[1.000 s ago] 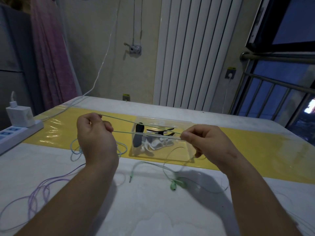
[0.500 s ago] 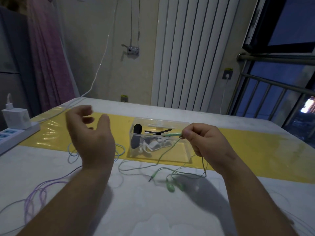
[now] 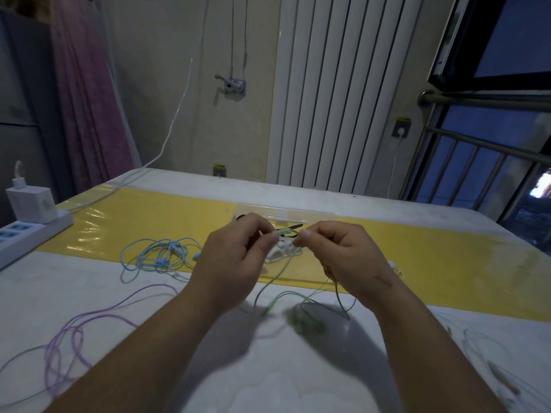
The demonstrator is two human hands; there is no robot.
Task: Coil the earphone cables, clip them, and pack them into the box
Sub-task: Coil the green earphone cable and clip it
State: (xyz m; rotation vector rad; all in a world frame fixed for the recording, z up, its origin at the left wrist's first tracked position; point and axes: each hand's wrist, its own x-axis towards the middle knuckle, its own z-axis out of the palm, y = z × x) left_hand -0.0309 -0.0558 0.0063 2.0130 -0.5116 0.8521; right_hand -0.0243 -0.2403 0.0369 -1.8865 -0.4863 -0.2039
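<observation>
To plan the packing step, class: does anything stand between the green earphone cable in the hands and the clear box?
Nothing visible does. The left hand and right hand pinch the green cable just in front of the clear box. White earphones and a black clip already lie inside it.

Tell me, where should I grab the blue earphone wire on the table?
Pinch the blue earphone cable at its bunched middle, coming from above: it lies flat in loose loops on the table, so an outer loop would likely just trail.
</observation>
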